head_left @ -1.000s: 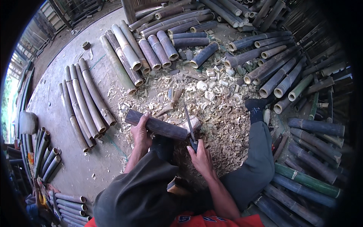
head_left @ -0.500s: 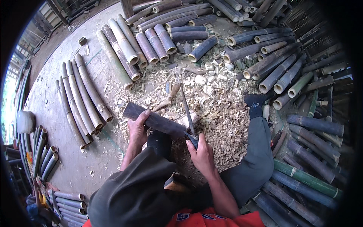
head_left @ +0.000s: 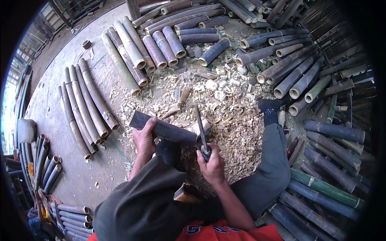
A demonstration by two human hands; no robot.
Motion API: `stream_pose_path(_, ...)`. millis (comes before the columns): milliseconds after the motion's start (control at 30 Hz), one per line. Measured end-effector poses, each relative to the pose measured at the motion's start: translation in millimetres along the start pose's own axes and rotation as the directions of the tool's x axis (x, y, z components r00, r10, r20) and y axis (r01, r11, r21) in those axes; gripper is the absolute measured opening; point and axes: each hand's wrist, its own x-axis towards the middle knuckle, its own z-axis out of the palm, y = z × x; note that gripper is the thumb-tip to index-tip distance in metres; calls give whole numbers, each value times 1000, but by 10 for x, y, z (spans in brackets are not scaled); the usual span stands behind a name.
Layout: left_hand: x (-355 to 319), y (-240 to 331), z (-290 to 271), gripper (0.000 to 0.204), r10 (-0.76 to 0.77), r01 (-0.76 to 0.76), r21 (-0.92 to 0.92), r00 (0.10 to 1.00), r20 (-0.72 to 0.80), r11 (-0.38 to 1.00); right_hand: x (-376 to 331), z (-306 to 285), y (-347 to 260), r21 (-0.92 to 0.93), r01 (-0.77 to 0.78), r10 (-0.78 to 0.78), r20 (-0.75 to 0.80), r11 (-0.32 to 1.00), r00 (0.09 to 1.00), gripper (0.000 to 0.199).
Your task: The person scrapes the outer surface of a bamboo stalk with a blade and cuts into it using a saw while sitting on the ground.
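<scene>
My left hand (head_left: 144, 138) is closed around the left part of a dark bamboo section (head_left: 165, 129), which lies slantwise over my sock-covered foot. Its right end comes close to the knife. My right hand (head_left: 212, 164) grips the dark handle of a knife (head_left: 200, 126), with the narrow blade pointing away from me. The blade stands beside the bamboo's right end; whether they touch I cannot tell. Behind the blade a pale wooden block (head_left: 205, 126) is partly covered.
Wood chips (head_left: 241, 140) cover the floor between my legs. A forked piece of wood (head_left: 179, 103) lies beyond the bamboo. Cut bamboo lengths (head_left: 86, 102) lie in rows at left and far, with stacked bamboo (head_left: 329, 182) close on my right.
My right hand has turned the knife: its handle is tilted up more and the blade looks shorter, its tip lower in view. The left hand and bamboo have barely moved.
</scene>
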Motion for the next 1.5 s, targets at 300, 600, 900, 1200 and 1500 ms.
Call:
stream_pose_path(300,14,50,-222,32,-3,-5,43,981,194,999,127,-135,-103,-106,-135,149,140,985,979,38)
stream_pose_path(600,-26,107,-144,32,-9,15,-125,999,53,992,119,-24,114,-260,-243,306,239,935,921,38)
stream_pose_path(900,29,15,-25,31,120,-117,-26,982,148,993,134,235,559,-418,-173,270,183,892,945,31)
stream_pose_path(1200,61,95,-190,33,84,-99,61,972,217,993,86,114,142,-72,-140,147,103,988,984,32)
stream_pose_path(1500,68,161,-458,47,-19,-14,115,960,279,993,177,-177,-216,-73,-134,143,128,988,981,35)
